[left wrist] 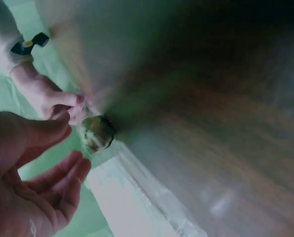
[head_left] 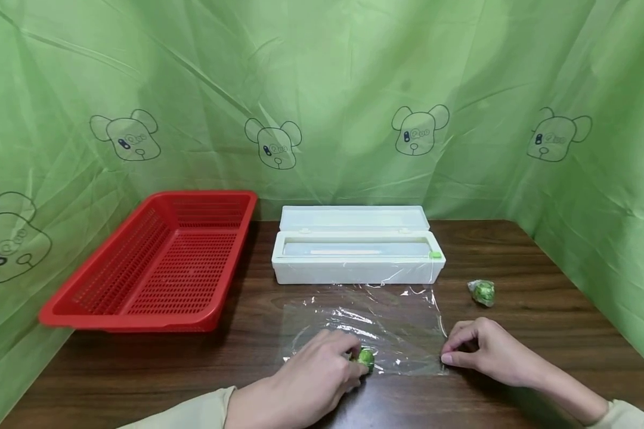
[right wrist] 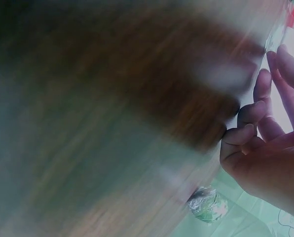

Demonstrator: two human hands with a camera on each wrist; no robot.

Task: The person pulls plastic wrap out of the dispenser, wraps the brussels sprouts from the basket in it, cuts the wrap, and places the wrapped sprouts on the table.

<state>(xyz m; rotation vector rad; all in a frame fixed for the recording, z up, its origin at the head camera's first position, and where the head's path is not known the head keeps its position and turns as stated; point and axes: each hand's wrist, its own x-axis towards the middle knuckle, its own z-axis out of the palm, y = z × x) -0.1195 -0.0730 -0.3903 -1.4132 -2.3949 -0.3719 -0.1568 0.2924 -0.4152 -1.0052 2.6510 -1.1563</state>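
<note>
A small green Brussels sprout [head_left: 366, 360] rests on the near part of a clear sheet of plastic wrap [head_left: 354, 325] on the table. My left hand [head_left: 322, 372] is beside the sprout, its thumb and fingers spread around it. In the left wrist view, the left hand's [left wrist: 33, 168] fingertips are parted, with the sprout [left wrist: 97, 134] just beyond them. At the sheet's near right corner, my right hand [head_left: 488, 351] pinches the wrap's edge between thumb and forefinger. The right wrist view shows the right hand [right wrist: 265, 123] with the other fingers curled.
A white wrap dispenser [head_left: 359, 271] stands lid up behind the sheet, with a green slider [head_left: 434, 255]. A wrapped sprout [head_left: 483, 292] lies at the right. The red basket [head_left: 214, 322] sits on the left of the wooden table [head_left: 520, 262]. Green curtains [head_left: 343, 65] enclose the table.
</note>
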